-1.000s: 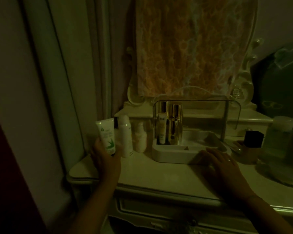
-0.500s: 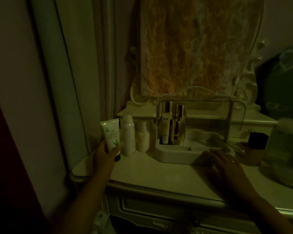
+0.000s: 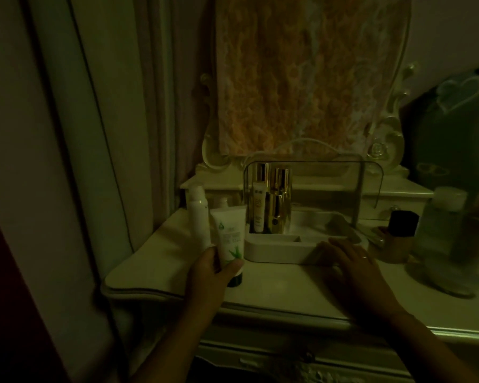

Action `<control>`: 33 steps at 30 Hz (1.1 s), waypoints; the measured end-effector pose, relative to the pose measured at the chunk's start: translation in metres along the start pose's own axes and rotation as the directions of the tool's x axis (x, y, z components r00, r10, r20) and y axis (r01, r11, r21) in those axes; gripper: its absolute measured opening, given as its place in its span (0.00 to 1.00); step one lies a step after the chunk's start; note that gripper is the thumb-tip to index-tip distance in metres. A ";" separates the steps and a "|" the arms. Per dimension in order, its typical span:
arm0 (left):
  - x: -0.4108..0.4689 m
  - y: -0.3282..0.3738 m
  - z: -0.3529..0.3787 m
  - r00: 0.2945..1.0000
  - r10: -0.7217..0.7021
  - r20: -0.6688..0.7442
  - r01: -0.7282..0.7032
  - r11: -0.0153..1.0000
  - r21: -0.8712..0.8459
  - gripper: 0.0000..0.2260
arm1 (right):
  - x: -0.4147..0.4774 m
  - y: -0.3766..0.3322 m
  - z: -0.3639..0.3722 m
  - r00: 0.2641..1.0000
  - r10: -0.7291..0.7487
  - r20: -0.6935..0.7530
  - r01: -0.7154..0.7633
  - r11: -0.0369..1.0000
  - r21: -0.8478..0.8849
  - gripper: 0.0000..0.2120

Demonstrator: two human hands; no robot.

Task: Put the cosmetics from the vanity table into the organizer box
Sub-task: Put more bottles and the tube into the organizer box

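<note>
A white tube (image 3: 230, 233) printed with green leaves is gripped by the left hand (image 3: 210, 275), thumb and fingers curled round its lower half, dark cap downward. It is held just beside the left end of the organizer box (image 3: 274, 250), over the vanity table (image 3: 161, 261); whether the cap touches the tabletop cannot be told. The right hand (image 3: 351, 269) is laid flat, fingers relaxed, against the box's front wall, holding nothing. The tube is judged light, soft-walled and smooth, so it is best taken near the stiffer cap end and not squeezed. Gold-capped bottles (image 3: 280, 200) are stood in the rear left compartment.
</note>
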State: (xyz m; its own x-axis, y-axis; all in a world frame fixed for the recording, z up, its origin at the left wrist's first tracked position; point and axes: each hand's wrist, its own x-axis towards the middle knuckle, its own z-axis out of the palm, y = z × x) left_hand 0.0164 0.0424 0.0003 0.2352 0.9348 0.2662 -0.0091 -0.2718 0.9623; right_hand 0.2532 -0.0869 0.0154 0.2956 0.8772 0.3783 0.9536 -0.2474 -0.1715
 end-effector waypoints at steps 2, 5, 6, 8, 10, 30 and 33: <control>-0.001 0.002 0.018 0.998 0.004 0.060 -0.003 1.000 -0.015 0.15 | 0.000 0.001 0.000 1.000 -0.007 -0.010 0.007 1.000 0.012 0.28; -0.003 0.004 0.041 0.991 0.000 0.134 0.004 1.000 -0.030 0.16 | 0.000 0.002 0.002 1.000 -0.018 -0.018 0.018 1.000 -0.002 0.28; -0.003 0.005 0.048 0.987 -0.010 0.159 0.016 0.999 -0.038 0.15 | 0.001 0.003 0.003 1.000 -0.018 -0.018 0.017 1.000 -0.008 0.28; -0.002 0.007 0.061 0.978 -0.030 0.206 0.040 0.998 -0.045 0.16 | 0.002 0.004 0.004 1.000 -0.013 -0.010 0.013 1.000 -0.024 0.28; -0.001 0.008 0.072 0.969 -0.042 0.245 0.053 0.998 -0.039 0.18 | 0.003 0.005 0.004 1.000 -0.020 -0.010 0.019 0.999 -0.031 0.28; 0.040 0.005 0.048 0.929 0.254 0.268 -0.356 0.808 0.470 0.16 | 0.022 -0.036 -0.004 0.997 0.072 0.009 -0.052 0.624 0.779 0.20; 0.043 0.000 0.049 0.924 0.255 0.287 -0.365 0.813 0.454 0.17 | 0.029 -0.037 -0.003 0.997 0.020 0.073 -0.071 0.579 0.812 0.15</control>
State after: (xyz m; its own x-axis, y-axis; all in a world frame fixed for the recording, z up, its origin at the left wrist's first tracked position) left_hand 0.0744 0.0715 0.0090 0.4934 0.7286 0.4750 0.3478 -0.6659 0.6601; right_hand 0.2269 -0.0539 0.0349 0.3098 0.8999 0.3070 0.4844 0.1284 -0.8654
